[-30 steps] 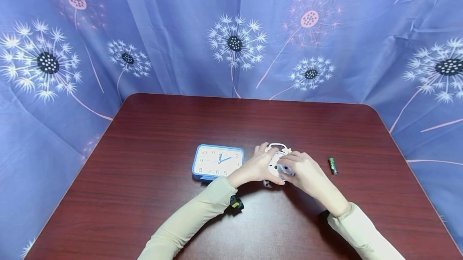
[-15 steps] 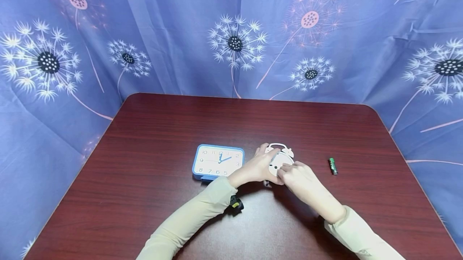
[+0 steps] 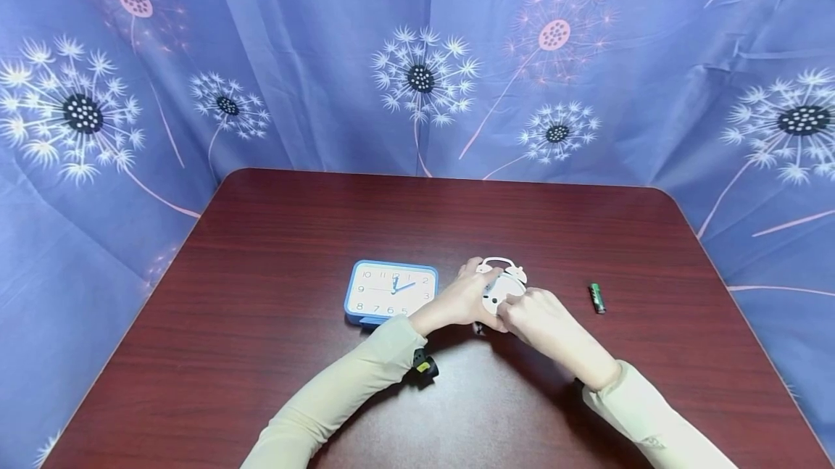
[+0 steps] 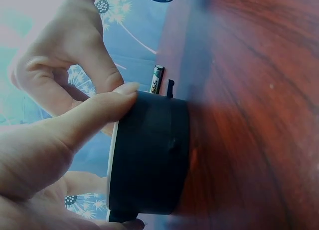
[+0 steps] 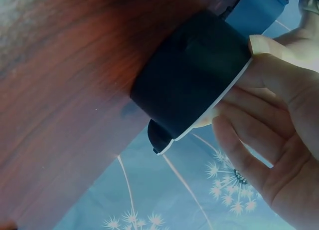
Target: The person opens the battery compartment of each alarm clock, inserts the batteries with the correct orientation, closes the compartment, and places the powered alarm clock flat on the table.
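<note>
A small white alarm clock [image 3: 496, 295] with a curved handle and bells lies with its round back upward. My left hand [image 3: 462, 298] grips its left side, thumb over the rim. In the left wrist view the clock's side [image 4: 149, 155] looks dark, above the tabletop. My right hand [image 3: 538, 320] has bent fingers on the lower right of the clock's back, covering that part. Seen from the right wrist, the forefinger [image 5: 269, 73] touches the pale rim; whether anything is pinched there is hidden. A blue rectangular clock [image 3: 391, 291] lies face up beside my left wrist.
A green battery [image 3: 596, 298] lies on the dark red wooden table [image 3: 313, 222], right of the hands. A blue curtain [image 3: 339, 56] with dandelion prints rises behind the table and at both sides. A black wrist camera [image 3: 425, 365] sits under my left forearm.
My right fingers have come down and curled on the lower right of the clock's back, where an opening showed earlier. My left hand keeps its grip. The head view has shifted slightly.
</note>
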Available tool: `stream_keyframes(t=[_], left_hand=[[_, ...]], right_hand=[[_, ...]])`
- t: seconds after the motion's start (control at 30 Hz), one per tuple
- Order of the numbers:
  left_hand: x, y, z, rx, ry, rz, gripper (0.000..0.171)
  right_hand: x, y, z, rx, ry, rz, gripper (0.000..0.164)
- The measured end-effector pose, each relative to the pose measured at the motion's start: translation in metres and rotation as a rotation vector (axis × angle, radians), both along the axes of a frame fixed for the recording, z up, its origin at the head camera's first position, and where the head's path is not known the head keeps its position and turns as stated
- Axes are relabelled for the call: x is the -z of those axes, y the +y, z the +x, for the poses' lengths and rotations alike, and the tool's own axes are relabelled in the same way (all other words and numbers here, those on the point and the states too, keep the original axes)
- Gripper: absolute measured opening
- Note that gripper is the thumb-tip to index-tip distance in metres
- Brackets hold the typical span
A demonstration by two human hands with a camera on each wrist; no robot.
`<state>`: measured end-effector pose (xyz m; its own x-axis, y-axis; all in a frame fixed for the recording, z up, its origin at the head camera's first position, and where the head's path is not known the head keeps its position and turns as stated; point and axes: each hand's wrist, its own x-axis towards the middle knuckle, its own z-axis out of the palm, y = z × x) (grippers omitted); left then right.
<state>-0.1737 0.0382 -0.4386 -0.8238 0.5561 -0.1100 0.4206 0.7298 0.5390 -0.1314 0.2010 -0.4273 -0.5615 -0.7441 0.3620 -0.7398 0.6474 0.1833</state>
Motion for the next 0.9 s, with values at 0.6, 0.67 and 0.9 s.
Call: stream_keyframes(t=[0.6,0.67,0.9], left_hand=[[0.004,-0.001,-0.001,0.005,-0.028,0.004,0.101],[0.005,-0.001,-0.001,0.012,-0.031,0.003,0.101],[0.004,-0.004,-0.001,0.022,-0.045,0.020,0.100]], right_hand=[[0.006,0.009,-0.008,-0.073,-0.047,-0.172,0.035],[0.005,0.009,-0.009,-0.090,-0.041,-0.190,0.035],[0.005,0.012,-0.010,-0.135,-0.040,-0.197,0.026]])
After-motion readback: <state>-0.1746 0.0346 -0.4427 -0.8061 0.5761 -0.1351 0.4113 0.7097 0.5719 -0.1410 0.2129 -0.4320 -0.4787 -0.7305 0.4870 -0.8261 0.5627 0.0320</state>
